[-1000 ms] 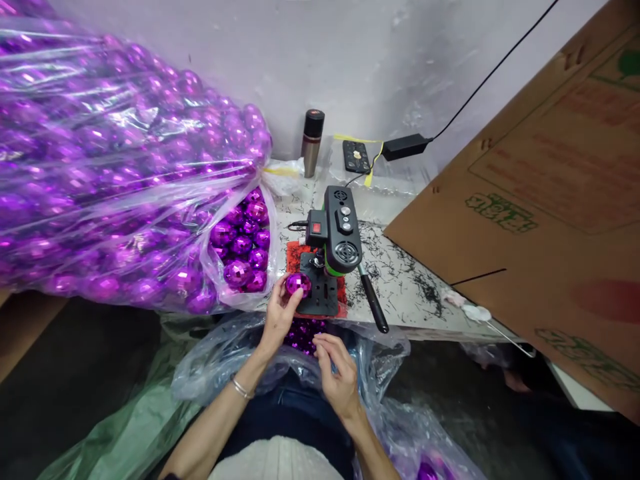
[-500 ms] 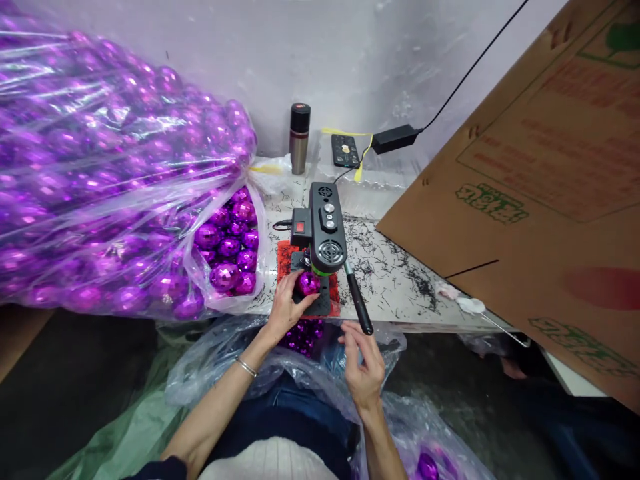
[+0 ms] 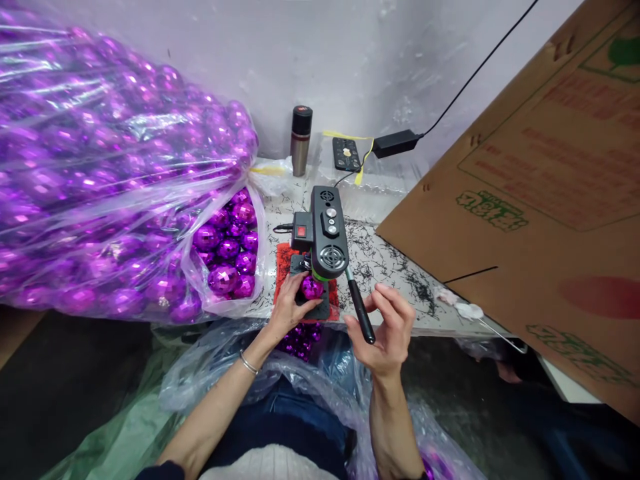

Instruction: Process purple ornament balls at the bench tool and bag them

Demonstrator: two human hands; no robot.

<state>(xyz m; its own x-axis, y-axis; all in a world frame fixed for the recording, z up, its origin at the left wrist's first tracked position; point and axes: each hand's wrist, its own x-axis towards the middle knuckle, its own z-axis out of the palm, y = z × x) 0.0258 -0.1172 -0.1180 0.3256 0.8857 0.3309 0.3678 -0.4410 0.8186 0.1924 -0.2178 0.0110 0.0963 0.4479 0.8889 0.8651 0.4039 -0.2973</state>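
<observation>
My left hand (image 3: 286,311) holds a shiny purple faceted ball (image 3: 313,288) between thumb and fingers. The ball sits on a dark base plate (image 3: 319,309), beneath the head of a small black benchtop machine (image 3: 328,223) with a green ring underneath. At the machine's right side slants a lever with a black grip (image 3: 361,311). My right hand (image 3: 386,337) is around the lower end of this grip, thumb on one side and fingers on the other, apart and not closed on it. A red mat (image 3: 283,267) lies under the base plate.
A large clear bag of purple balls (image 3: 125,180) fills the left, its mouth open beside the machine. A cardboard box (image 3: 525,200) leans in from the right. Behind stand a flask (image 3: 301,140), a phone (image 3: 345,154) and a power adapter (image 3: 397,143). Black shreds litter the table (image 3: 365,267).
My right hand has moved up and right from below the lever to around its grip, its fingers spreading. My left hand stays on the ball under the machine.
</observation>
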